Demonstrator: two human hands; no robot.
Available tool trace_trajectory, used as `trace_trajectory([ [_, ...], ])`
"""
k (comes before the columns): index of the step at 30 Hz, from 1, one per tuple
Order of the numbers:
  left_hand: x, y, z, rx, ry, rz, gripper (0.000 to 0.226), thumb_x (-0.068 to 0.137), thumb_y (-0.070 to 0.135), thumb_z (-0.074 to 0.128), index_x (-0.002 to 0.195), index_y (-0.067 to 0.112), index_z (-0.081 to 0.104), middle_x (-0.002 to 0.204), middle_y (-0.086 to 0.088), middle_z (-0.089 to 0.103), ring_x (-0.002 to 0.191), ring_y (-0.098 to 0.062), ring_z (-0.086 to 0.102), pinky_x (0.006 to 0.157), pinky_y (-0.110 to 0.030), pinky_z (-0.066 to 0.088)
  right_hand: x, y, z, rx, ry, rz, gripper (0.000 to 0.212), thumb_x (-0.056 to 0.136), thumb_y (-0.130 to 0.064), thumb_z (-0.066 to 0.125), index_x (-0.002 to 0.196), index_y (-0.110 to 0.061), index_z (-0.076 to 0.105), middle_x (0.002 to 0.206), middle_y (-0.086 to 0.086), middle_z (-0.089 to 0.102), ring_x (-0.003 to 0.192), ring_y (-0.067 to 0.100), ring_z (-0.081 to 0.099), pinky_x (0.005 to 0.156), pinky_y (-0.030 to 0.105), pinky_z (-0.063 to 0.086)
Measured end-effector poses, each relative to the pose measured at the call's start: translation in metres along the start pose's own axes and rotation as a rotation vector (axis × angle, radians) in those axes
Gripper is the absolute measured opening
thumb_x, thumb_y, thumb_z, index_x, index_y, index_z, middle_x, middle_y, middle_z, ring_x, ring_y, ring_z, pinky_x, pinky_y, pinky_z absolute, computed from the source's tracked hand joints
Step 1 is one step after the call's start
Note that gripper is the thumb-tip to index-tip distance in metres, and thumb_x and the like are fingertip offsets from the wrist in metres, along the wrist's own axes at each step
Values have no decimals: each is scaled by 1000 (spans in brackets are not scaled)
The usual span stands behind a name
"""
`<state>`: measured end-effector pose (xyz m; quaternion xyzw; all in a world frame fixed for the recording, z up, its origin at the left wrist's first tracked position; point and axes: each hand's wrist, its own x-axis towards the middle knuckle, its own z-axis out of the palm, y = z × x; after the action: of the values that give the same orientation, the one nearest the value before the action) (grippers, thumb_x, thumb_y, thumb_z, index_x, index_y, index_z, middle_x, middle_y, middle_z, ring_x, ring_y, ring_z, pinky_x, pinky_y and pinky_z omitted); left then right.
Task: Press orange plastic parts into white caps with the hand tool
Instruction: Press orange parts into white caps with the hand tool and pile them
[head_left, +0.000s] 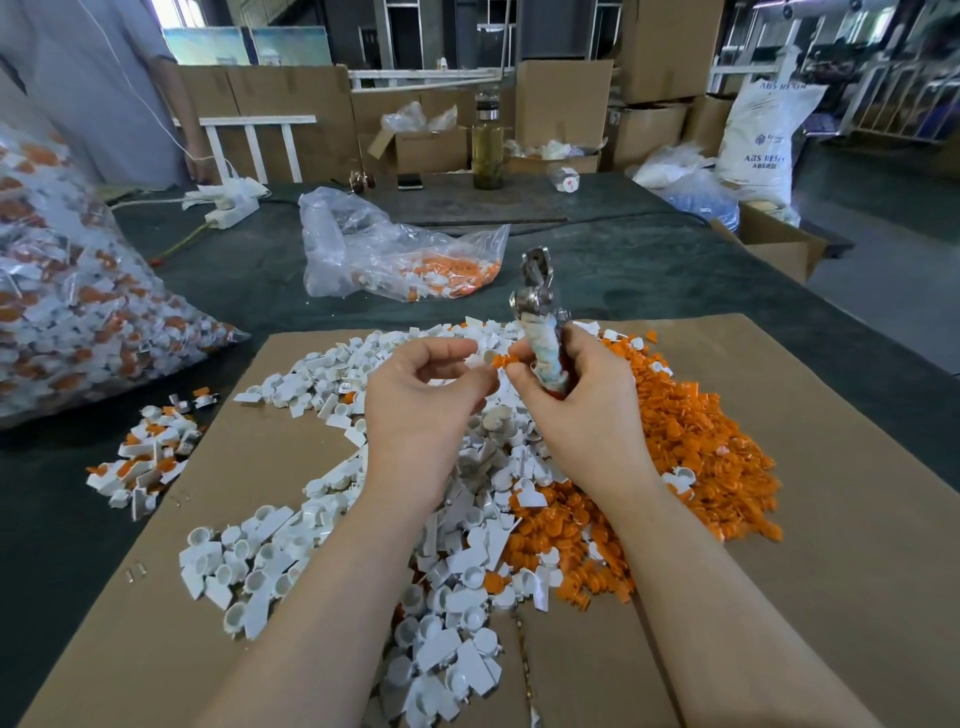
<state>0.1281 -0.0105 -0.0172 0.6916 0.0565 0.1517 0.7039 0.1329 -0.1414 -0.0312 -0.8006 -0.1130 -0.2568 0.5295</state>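
A dark surface (649, 270) carries a flat cardboard sheet (857, 519). On the sheet lie a heap of white caps (322, 545) and, to its right, a heap of orange parts (691, 457). A full bag (78, 291) sits at far left. The right hand (582, 410) grips the tool (543, 322) upright by its wrapped handle. The left hand (426, 400), fingers curled, pinches an orange part (501, 359) together with the right fingertips, above the caps.

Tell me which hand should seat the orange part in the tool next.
Probably left. The left hand pinches the orange part beside the hand tool; the right hand is full, gripping the tool's wrapped handle.
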Motion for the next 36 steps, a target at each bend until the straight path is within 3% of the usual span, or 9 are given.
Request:
trace_trajectory([
  [11, -5, 3, 5, 47, -2, 59, 18, 75, 10, 83, 77, 25, 74, 71, 6, 73, 63, -5, 67, 63, -15, 54, -1, -1, 1, -117, 90, 0, 14, 86, -21, 72, 96, -20, 63, 84, -11, 66, 80, 9, 63, 70, 33, 54],
  [24, -9, 2, 5, 156, -31, 162, 15, 76, 15, 82, 78, 29, 75, 70, 17, 72, 64, 2, 66, 58, -8, 49, -1, -1, 3, -149, 94, 12, 13, 85, -17, 73, 95, -16, 64, 85, -7, 66, 78, 7, 62, 67, 25, 52],
  [31, -8, 2, 6, 173, -21, 164, 14, 77, 16, 81, 80, 28, 74, 72, 20, 71, 66, 4, 66, 56, -5, 46, 0, -3, 2, -127, -24, 37, 19, 86, -16, 69, 104, -19, 65, 86, -12, 66, 77, 7, 62, 66, 26, 53],
  [36, -7, 1, 7, 179, -20, 167, 13, 77, 17, 81, 81, 26, 73, 73, 18, 72, 65, 3, 65, 57, -6, 47, 2, -2, 0, -114, -74, 73, 25, 82, -8, 67, 106, -17, 64, 78, -14, 61, 68, 6, 57, 60, 23, 43],
])
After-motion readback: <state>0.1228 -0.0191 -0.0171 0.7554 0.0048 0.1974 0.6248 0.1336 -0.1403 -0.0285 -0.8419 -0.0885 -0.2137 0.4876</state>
